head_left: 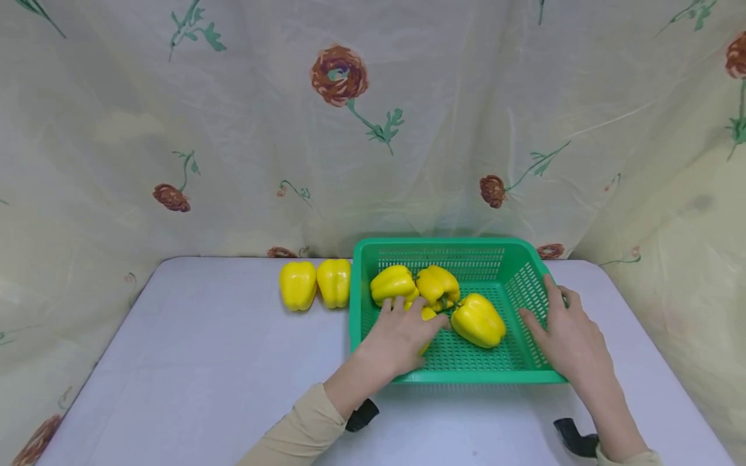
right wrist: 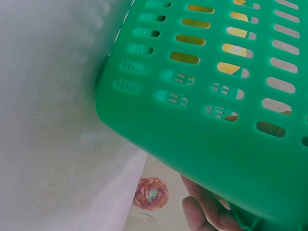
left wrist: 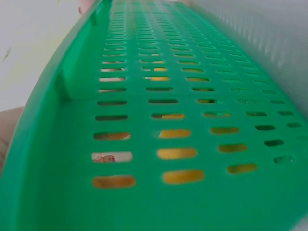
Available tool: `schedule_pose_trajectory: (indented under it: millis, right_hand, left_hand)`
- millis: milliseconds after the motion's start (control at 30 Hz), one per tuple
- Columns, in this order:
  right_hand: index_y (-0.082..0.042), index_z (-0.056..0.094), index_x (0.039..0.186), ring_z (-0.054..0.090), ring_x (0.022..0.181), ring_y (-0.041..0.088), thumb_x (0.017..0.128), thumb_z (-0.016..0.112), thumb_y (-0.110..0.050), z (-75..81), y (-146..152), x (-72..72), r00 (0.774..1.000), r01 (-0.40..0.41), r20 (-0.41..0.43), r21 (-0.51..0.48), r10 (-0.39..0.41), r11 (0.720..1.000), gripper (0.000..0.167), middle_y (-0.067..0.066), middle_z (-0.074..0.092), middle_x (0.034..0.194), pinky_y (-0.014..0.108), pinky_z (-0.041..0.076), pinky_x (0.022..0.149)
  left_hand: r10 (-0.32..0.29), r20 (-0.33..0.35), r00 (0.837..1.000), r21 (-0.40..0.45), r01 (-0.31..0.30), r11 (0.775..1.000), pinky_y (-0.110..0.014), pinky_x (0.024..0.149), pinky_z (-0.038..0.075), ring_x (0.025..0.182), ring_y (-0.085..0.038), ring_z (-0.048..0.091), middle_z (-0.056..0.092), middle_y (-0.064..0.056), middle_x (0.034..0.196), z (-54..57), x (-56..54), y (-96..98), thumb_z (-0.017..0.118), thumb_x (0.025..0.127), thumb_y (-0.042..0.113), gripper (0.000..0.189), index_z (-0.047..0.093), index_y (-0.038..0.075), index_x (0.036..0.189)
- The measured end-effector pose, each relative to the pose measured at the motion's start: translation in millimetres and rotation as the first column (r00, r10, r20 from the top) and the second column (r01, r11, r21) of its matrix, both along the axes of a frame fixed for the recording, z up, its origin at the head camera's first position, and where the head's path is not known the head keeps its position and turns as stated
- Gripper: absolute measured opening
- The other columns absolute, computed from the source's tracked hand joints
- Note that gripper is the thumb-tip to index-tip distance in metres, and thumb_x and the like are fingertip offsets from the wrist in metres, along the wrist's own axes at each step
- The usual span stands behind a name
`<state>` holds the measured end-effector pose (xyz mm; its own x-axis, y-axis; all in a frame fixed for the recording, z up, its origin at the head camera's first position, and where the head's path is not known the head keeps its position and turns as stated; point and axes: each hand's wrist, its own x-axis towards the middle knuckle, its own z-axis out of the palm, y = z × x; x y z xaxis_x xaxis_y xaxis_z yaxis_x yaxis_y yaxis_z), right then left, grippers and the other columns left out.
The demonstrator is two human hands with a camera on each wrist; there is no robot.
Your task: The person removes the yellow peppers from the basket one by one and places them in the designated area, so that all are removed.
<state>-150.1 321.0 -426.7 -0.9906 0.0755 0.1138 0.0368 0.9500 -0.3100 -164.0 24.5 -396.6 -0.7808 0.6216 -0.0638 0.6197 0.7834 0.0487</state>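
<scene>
Yellow pepper (head_left: 428, 314) closest to the front sits in a green basket (head_left: 484, 377) on a pale desk (head_left: 204, 336), mostly covered by this person's left hand (head_left: 396, 336). Fingers are bent over it with the thumb off to the right, but honestly I can't tell if they're really gripping it or just touching. Right hand (head_left: 571, 333) has hold of the basket's right rim, thumb over on the inside. A second pepper (head_left: 479, 321) lies at a slant just right of the covered one. Farther back in the basket, a third pepper (head_left: 394, 283) and a fourth pepper (head_left: 437, 285) sit side by side. Outside, a fifth pepper (head_left: 334, 283) is right beside the basket's left wall, with a sixth pepper (head_left: 298, 285) next to it. Behind everything hangs a cream curtain (head_left: 256, 129) with rusty flowers.
</scene>
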Motion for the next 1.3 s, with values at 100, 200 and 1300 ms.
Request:
schedule_pose_trajectory:
  millis: [100,200,1300]
  right_hand:
    - [0.008,0.019,0.167,0.065,0.098,0.067,0.109,0.059,-0.038,0.0,0,-0.1,1.0,0.002,0.0,-0.001,-0.002,1.0,0.084,0.051,0.037,0.15,0.074,0.056,0.077]
    - [0.007,0.018,0.168,0.065,0.097,0.067,0.109,0.059,-0.038,0.3,0,0.0,1.0,0.003,0.0,-0.004,-0.003,1.0,0.084,0.051,0.037,0.15,0.074,0.056,0.077]
    - [0.008,0.02,0.167,0.065,0.094,0.066,0.109,0.06,-0.036,0.1,-1,0.7,1.0,-0.009,-0.026,-0.004,0.009,1.0,0.083,0.05,0.039,0.149,0.074,0.056,0.075]
  left_hand:
    - [0.013,-0.007,1.0,0.011,-0.013,1.0,-0.056,0.117,0.048,0.138,-0.039,0.058,0.056,-0.007,0.156,-0.6,-0.7,-1.5,0.085,0.092,0.044,0.055,0.062,0.037,0.142]
    - [0.028,-0.037,0.999,0.013,-0.028,1.0,-0.055,0.114,0.05,0.134,-0.038,0.06,0.058,-0.008,0.155,-2.4,-1.1,-2.0,0.083,0.094,0.048,0.052,0.064,0.035,0.14]
    - [0.053,-0.023,0.998,-0.059,-0.054,0.997,-0.054,0.113,0.054,0.128,-0.039,0.067,0.058,-0.01,0.156,-10.1,-3.4,-1.2,0.087,0.09,0.045,0.07,0.053,0.037,0.151]
